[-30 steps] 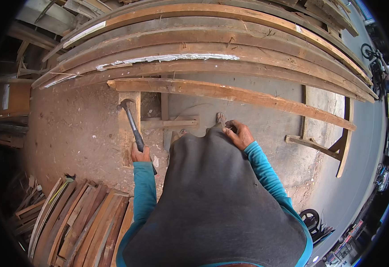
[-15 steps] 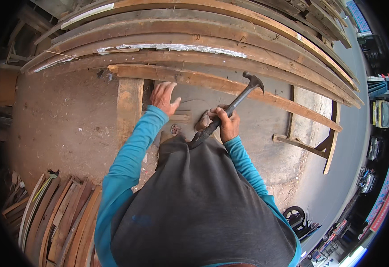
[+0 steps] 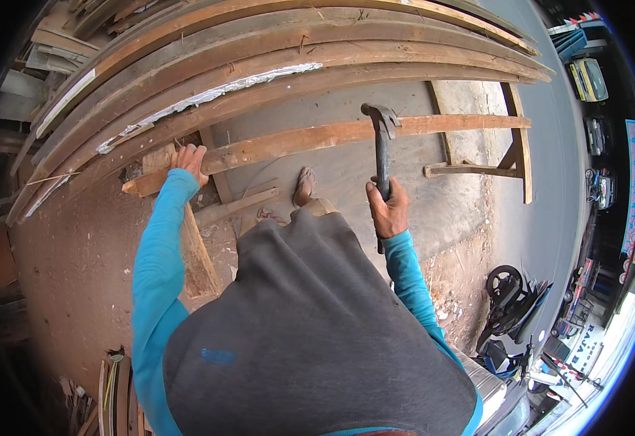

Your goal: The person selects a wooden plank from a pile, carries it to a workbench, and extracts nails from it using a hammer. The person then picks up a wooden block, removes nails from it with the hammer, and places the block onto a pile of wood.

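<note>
A long wooden beam (image 3: 310, 138) lies crosswise in front of me, its left end over a short wooden support (image 3: 199, 258) and its right end on a wooden trestle (image 3: 517, 145). Near the left end, my left hand (image 3: 190, 161) is on the beam with its fingers curled over the top. My right hand (image 3: 388, 211) grips the handle of a claw hammer (image 3: 382, 156). The dark metal head stands up past the middle of the beam in this view, and I cannot tell whether it touches the wood.
Beyond the beam lie several long boards (image 3: 274, 62), some with white residue and nails. More planks (image 3: 117, 392) stand at the lower left. On the right are a parked motorcycle (image 3: 510, 305) and a grey road (image 3: 550, 218) with vehicles. My sandalled foot (image 3: 304, 185) is on the ground below.
My left hand has moved left and taken hold of the beam near its end. My right hand now holds the hammer more upright. The whole view has turned and shifted.
</note>
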Motion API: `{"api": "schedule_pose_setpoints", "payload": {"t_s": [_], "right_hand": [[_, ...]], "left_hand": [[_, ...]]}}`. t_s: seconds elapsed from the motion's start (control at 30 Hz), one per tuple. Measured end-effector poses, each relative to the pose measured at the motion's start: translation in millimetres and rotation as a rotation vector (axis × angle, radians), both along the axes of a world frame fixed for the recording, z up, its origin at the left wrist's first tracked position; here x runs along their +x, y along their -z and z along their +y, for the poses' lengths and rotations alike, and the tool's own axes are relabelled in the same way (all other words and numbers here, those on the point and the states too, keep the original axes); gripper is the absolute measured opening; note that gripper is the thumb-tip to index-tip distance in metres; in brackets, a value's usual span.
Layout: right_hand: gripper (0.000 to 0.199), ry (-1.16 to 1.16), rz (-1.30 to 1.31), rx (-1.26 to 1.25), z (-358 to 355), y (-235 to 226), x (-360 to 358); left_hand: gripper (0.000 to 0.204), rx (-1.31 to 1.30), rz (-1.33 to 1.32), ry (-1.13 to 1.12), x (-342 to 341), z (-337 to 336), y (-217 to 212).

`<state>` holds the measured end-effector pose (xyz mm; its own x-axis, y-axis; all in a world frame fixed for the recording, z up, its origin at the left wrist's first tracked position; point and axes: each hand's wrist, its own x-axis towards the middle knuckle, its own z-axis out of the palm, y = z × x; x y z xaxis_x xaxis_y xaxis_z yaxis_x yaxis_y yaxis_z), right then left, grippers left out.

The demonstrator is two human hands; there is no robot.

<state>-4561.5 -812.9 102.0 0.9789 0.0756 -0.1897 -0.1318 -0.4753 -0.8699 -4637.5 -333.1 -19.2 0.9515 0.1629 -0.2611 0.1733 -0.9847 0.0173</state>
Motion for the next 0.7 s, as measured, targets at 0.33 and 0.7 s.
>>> {"api": "schedule_pose_setpoints", "payload": {"t_s": [0.33,0.7], "right_hand": [[0.027,-0.239,0.111,0.130,71.8,-29.8,-51.4],[0.045,-0.551,-0.176,-0.029,128.2,24.0,-69.3]], "left_hand": [[0.078,-0.197,0.318,-0.145,-4.1,-24.8,11.9],[0.086,-0.233,0.321,-0.122,-24.1,-12.4,23.7]]}}
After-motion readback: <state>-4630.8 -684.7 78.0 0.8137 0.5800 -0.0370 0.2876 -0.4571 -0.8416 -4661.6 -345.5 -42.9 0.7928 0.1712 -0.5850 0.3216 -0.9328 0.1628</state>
